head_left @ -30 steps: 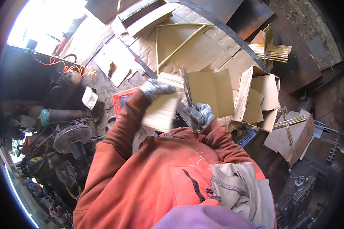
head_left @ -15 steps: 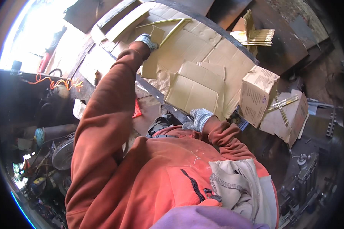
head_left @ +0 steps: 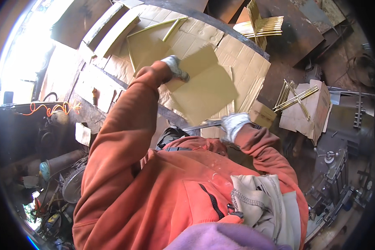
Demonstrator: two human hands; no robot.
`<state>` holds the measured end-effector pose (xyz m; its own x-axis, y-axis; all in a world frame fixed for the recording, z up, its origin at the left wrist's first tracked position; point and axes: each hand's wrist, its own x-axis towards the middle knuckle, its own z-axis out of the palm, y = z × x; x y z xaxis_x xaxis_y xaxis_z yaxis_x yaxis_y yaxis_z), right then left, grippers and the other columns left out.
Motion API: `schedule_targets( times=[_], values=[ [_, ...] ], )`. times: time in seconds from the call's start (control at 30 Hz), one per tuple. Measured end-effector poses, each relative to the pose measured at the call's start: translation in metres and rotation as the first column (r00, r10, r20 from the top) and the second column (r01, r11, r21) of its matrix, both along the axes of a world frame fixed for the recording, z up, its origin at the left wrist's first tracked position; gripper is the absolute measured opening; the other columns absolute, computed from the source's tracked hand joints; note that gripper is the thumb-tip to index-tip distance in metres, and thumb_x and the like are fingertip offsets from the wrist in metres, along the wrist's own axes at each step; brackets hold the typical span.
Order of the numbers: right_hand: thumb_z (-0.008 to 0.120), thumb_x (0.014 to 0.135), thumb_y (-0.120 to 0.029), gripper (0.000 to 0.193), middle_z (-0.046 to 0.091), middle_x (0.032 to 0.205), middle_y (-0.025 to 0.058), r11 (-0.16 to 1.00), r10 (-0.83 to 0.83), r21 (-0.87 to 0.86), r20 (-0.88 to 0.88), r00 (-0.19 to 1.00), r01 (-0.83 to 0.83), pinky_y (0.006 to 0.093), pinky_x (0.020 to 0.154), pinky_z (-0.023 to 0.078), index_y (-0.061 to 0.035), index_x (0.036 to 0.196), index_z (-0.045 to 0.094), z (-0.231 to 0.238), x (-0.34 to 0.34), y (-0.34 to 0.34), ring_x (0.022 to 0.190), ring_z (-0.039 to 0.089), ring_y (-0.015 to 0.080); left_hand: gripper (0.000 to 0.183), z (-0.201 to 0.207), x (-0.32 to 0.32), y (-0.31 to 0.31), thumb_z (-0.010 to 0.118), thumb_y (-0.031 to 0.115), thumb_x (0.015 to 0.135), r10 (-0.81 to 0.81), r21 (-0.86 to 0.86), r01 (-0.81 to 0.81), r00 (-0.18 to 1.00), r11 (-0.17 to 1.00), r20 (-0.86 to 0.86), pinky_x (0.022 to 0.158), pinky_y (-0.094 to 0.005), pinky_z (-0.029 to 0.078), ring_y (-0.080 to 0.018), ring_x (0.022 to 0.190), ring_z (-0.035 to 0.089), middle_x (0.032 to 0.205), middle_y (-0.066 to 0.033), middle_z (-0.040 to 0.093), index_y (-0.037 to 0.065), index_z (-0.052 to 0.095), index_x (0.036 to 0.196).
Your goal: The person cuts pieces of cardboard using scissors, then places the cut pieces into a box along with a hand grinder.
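My left hand (head_left: 177, 68), in a pale knitted glove, is closed on the near-left part of a folded brown cardboard sheet (head_left: 208, 89). The sheet is lifted at an angle over the cardboard-covered table, its far edge blurred. My right hand (head_left: 235, 124), also gloved, is by the table's near edge with its fingers curled. A thin grey metal strip (head_left: 202, 125) runs leftward from it, below the sheet; its gripped end is hidden. Beyond the left hand, thin gold-coloured bars (head_left: 169, 30) lie on flattened cardboard (head_left: 248, 62).
A small cardboard box (head_left: 262, 113) stands right of my right hand. Farther right, gold rods (head_left: 298, 100) lie crossed on another box (head_left: 321, 112). More gold strips (head_left: 264, 27) are stacked at the far right. An orange coiled cord (head_left: 50, 109) hangs at left; a metal machine (head_left: 333, 171) stands lower right.
My left hand has come nearer and right, raising the cardboard sheet. The box at the table's right edge has dropped lower. My right hand has shifted slightly right, and the view has turned.
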<state>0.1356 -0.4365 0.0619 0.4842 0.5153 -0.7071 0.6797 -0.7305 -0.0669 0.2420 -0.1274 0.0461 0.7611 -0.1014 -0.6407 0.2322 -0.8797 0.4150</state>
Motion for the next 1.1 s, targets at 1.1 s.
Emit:
schedule_targets(
  times=[1.1],
  values=[
    [0.07, 0.086, -0.034, 0.033, 0.055, 0.06, 0.0, 0.162, -0.299, 0.018, -0.952, 0.067, 0.987, 0.0256, 0.044, 0.038, -0.0018, 0.082, 0.065, -0.013, -0.017, 0.069, 0.049, 0.047, 0.0082, 0.034, -0.008, -0.11, -0.022, 0.076, 0.02, 0.081, 0.893, -0.805, -0.593, 0.359, -0.005, -0.27, 0.067, -0.0307, 0.053, -0.0169, 0.076, 0.065, 0.093, -0.0075, 0.069, -0.001, 0.067, 0.105]
  ],
)
